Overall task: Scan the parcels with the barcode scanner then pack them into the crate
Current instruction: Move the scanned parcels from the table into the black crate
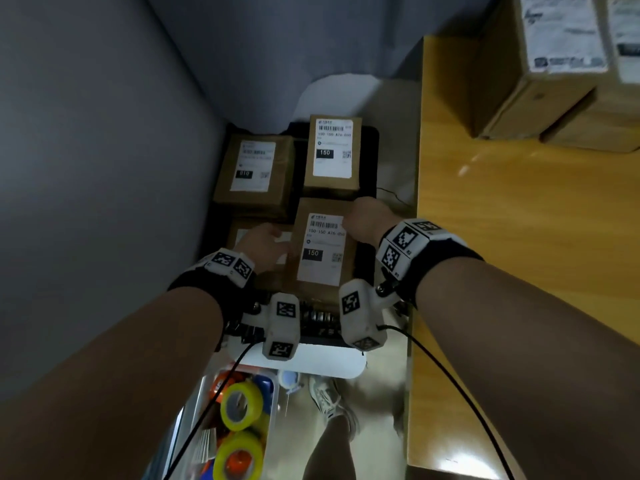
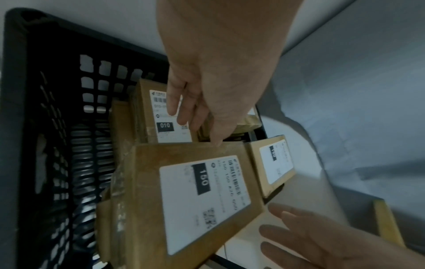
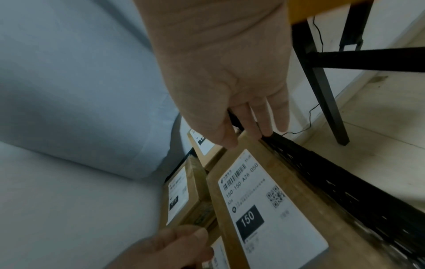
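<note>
While both hands, left hand and right hand, grip the parcel with curled fingers, packing is underway; next, seat it flat in the crate.

The head view is dim at the left, where the grey wall falls into shadow, and brighter at the right, where the yellow table carries a white glare streak. Straight lines bow toward the edges. The far cartons are soft, their labels unreadable. Both wrist views are dark, grainy and motion-blurred; the near parcel label reading 150 stays legible, while the crate mesh smears into shadow.
</note>
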Tool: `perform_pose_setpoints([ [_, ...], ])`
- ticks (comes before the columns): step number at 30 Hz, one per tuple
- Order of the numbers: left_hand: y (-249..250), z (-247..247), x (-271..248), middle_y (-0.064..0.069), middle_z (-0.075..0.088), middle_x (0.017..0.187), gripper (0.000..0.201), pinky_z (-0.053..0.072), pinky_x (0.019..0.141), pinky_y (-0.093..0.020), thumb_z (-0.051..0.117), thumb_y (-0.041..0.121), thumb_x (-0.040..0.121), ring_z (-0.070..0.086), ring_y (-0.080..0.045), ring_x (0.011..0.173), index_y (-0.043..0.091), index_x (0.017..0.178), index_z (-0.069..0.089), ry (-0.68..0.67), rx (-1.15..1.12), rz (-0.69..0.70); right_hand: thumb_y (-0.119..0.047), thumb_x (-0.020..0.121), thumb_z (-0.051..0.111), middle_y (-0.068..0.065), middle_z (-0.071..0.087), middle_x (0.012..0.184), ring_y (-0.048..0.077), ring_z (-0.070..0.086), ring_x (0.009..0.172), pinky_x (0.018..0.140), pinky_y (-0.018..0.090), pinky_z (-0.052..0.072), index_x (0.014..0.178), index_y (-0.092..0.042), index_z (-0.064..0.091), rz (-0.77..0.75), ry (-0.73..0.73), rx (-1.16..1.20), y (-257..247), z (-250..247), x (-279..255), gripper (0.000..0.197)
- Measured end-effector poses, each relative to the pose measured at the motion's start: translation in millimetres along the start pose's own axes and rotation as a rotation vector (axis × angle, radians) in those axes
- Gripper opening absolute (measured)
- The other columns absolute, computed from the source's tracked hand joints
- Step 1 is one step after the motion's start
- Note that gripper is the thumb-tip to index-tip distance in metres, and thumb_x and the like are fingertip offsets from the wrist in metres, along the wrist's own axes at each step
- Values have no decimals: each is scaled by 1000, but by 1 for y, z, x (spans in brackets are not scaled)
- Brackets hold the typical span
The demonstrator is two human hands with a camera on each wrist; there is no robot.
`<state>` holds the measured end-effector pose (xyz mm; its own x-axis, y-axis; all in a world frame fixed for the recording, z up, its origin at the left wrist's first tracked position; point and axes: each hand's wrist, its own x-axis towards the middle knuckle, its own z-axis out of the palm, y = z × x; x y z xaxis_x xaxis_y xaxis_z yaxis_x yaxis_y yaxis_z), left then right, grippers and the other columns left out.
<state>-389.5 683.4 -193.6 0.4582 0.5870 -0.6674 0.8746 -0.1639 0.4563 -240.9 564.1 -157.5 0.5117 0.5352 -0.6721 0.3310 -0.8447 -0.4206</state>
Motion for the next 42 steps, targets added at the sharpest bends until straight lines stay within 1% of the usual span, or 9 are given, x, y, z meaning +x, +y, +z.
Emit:
perform_pose_setpoints([
  [5, 52, -29, -24, -12, 64, 96, 28, 50, 86, -36, 59, 27, 93, 62, -28, 95, 2, 103, 64, 9, -27, 182, -11, 99, 41, 16, 64, 115, 27, 61, 105, 77, 29, 47, 113, 5, 63, -112, 102, 59, -10, -40, -32, 30],
  [7, 78, -38, -34, -16, 65, 88, 26, 52, 83, -39, 58, 27, 92, 64, -30, 89, 2, 90, 63, 16, -43, 255, -13, 97, 45, 17, 66, 111, 29, 62, 102, 79, 32, 49, 106, 3, 65, -191, 179, 91, -10, -63, -49, 27],
  [12, 166, -49, -73, -13, 66, 105, 11, 50, 95, -43, 58, 18, 91, 63, -29, 98, 11, 100, 61, 46, -105, 379, -13, 94, 48, 19, 69, 101, 32, 64, 97, 82, 36, 51, 97, -1, 69, -247, 335, 160, 9, -136, -88, 24],
  [19, 258, -17, -126, -9, 63, 107, 19, 51, 94, -38, 54, 22, 96, 61, -22, 97, 11, 111, 57, 35, -198, 464, -11, 93, 48, 14, 72, 96, 29, 67, 91, 80, 38, 55, 93, -14, 67, -201, 535, 312, 95, -216, -139, 20],
  [23, 292, 12, -132, -7, 55, 130, 45, 42, 105, -41, 58, 33, 93, 54, -23, 118, 12, 131, 49, 73, -129, 428, -9, 93, 47, 15, 72, 97, 31, 67, 92, 80, 39, 55, 93, -14, 66, -164, 572, 333, 141, -252, -154, 20],
  [27, 332, 36, -128, -10, 47, 142, 70, 36, 107, -37, 65, 43, 86, 43, -28, 131, 13, 142, 38, 182, 13, 403, -11, 95, 47, 12, 71, 100, 27, 65, 94, 67, 27, 47, 101, -12, 67, -128, 591, 328, 174, -280, -149, 21],
  [33, 383, 57, -93, -10, 18, 154, 115, 27, 112, -48, 68, 73, 58, 23, -36, 140, 33, 149, 10, 187, 194, 305, -11, 95, 46, 9, 71, 102, 23, 63, 87, 58, 21, 43, 104, -12, 67, -106, 591, 339, 198, -309, -120, 22],
  [38, 400, 69, -76, -14, 21, 152, 124, 35, 109, -49, 68, 74, 60, 30, -35, 137, 28, 151, -2, 169, 202, 200, -9, 95, 46, 12, 71, 99, 25, 66, 92, 72, 30, 52, 107, -8, 66, -111, 578, 379, 203, -317, -105, 23],
  [42, 399, 78, -79, -14, 10, 157, 125, 35, 108, -44, 73, 57, 73, 30, -35, 139, 13, 152, -14, 171, 155, 149, -9, 94, 46, 12, 71, 99, 27, 66, 90, 68, 29, 51, 105, -9, 67, -111, 560, 389, 205, -308, -96, 23],
])
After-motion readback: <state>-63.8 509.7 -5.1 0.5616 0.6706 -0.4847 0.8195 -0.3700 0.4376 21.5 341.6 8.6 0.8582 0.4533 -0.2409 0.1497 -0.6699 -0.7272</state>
